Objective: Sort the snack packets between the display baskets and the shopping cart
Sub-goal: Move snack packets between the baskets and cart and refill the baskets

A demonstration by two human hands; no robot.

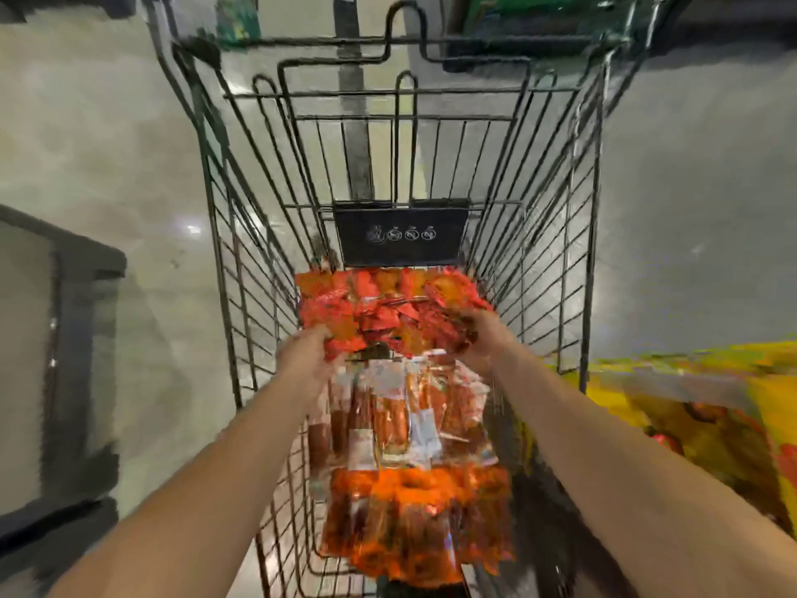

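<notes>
A black wire shopping cart (241, 235) fills the middle of the view, seen from above. Both my arms reach into it. My left hand (308, 356) grips the left side of a bunch of red and orange snack packets (388, 308), and my right hand (481, 338) grips its right side. The bunch is held over the cart's near end. Below my hands hang or lie more packets: clear ones with reddish sticks (401, 416) and orange ones (414, 520). The picture is blurred.
A yellow display (707, 407) with red and orange goods stands at the right, beside the cart. A dark grey fixture (69, 360) stands at the left. A black panel with symbols (401, 233) hangs inside the cart. Glossy floor surrounds everything.
</notes>
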